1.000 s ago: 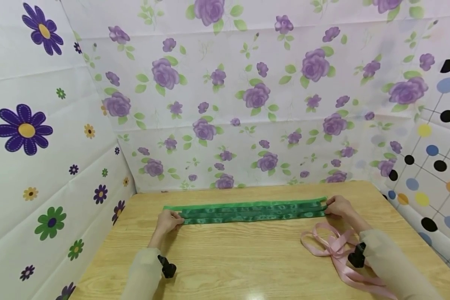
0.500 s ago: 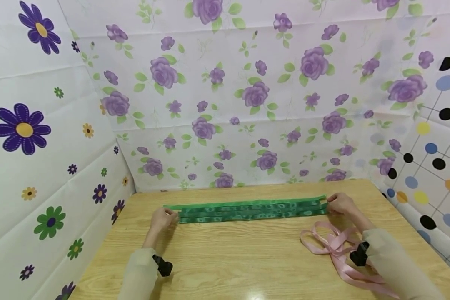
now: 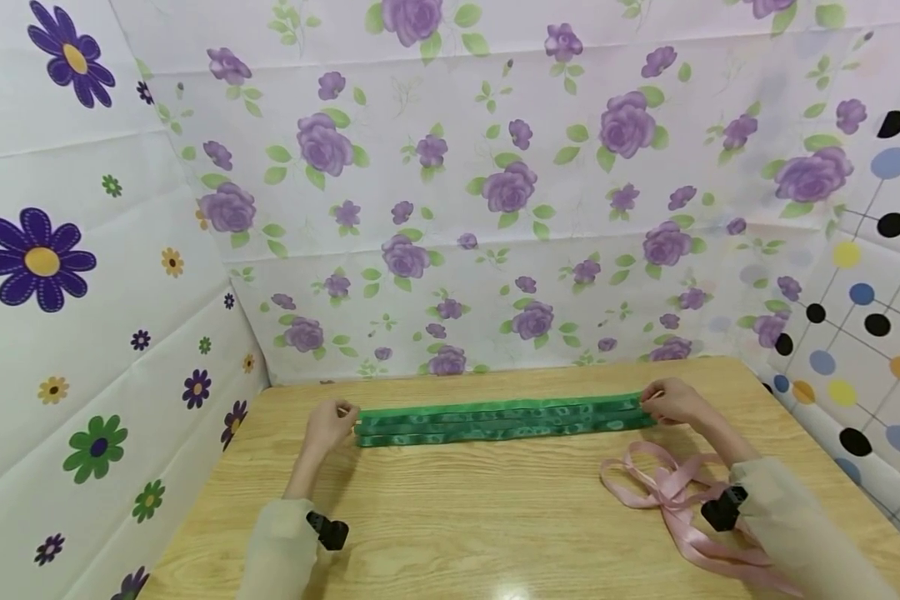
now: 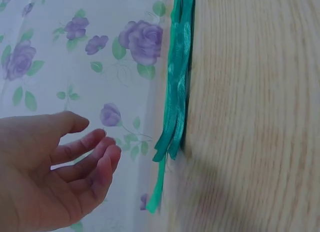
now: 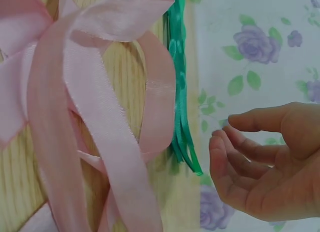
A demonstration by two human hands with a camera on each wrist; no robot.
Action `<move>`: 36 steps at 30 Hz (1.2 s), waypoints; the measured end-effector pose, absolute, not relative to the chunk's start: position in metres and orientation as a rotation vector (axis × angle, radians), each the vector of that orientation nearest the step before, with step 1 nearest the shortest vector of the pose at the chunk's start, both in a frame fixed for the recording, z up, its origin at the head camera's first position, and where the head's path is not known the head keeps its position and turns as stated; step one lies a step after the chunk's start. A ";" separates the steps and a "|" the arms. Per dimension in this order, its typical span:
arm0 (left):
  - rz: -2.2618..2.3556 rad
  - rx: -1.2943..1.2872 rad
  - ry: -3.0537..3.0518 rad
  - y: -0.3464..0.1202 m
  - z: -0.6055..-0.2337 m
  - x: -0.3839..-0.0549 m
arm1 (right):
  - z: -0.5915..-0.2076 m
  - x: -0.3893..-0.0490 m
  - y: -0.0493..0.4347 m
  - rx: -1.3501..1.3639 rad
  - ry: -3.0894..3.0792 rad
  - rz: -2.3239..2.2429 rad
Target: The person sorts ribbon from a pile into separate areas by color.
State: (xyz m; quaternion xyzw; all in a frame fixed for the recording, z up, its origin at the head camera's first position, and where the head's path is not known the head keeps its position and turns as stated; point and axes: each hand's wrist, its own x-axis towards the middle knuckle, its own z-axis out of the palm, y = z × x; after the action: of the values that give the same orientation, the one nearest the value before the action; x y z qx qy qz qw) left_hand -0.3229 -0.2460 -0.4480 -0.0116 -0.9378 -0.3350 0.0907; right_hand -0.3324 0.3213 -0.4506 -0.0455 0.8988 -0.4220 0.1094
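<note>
Left arm [image 3: 281, 542] reaches forward, slightly inward; right arm [image 3: 806, 529] slants inward more. Hands well apart. Left hand [image 3: 330, 423]: left fingers [image 4: 107, 164] loosely curled, left thumb [image 4: 75, 123] apart from them. Right hand [image 3: 672, 401]: right fingers [image 5: 240, 164] bent, right thumb [image 5: 260, 120] near the index tip.

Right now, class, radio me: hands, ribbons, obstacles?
Left hand and right hand at opposite ends of green ribbons, holding nothing. Ribbons side by side on table. Pink ribbon heaped nearby, apart, probably not blocking.
</note>
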 end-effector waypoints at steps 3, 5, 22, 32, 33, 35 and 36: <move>-1.047 -0.122 -2.772 -0.241 -0.445 -0.323 | -0.447 -0.329 0.320 -0.189 2.640 -1.214; -1.076 -0.166 -2.776 -0.238 -0.444 -0.322 | -0.445 -0.328 0.320 -0.210 2.646 -1.196; -0.932 -0.449 -2.903 -0.204 -0.442 -0.304 | -0.431 -0.311 0.309 -0.649 2.853 -0.698; -0.851 -0.675 -2.980 -0.182 -0.434 -0.296 | -0.435 -0.303 0.303 -0.723 2.806 -0.536; -0.852 -0.699 -2.981 -0.180 -0.433 -0.296 | -0.436 -0.302 0.303 -0.738 2.806 -0.523; -0.844 -0.741 -2.984 -0.176 -0.430 -0.294 | -0.439 -0.302 0.302 -0.750 2.805 -0.506; -0.840 -0.760 -2.987 -0.174 -0.429 -0.294 | -0.440 -0.302 0.301 -0.759 2.804 -0.500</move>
State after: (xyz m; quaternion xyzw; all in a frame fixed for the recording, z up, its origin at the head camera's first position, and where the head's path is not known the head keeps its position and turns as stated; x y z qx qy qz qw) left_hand -0.2937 -0.1737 -0.4287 -0.2378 -0.9347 -0.2629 -0.0268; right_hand -0.3021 0.3014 -0.4401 -0.2564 0.9468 -0.1687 0.0969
